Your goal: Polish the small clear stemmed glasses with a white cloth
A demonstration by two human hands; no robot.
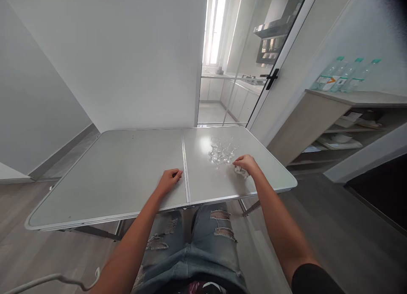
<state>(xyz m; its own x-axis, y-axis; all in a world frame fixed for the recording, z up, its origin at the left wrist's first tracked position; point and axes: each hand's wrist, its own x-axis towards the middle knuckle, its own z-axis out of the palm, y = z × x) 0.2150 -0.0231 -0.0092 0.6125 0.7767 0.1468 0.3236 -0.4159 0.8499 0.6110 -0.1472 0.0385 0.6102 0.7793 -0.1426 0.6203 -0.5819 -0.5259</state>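
Note:
Several small clear stemmed glasses (221,149) stand close together on the right half of the pale folding table (140,166). My right hand (247,163) is just to their near right, fingers pinched, its tips close beside the foot of the nearest glass. A crumpled white cloth (241,172) bunches under the fingers of that hand, which appear closed on it; the exact hold is partly hidden. My left hand (170,180) rests near the table's front edge, left of the centre seam, loosely curled with nothing visible in it.
A metal rim edges the table, with a seam (185,171) across its middle. Behind it are a wall and a glass door (232,94). To the right, plastic bottles (346,77) stand on a shelf unit (318,116). A white cable (57,277) shows at lower left.

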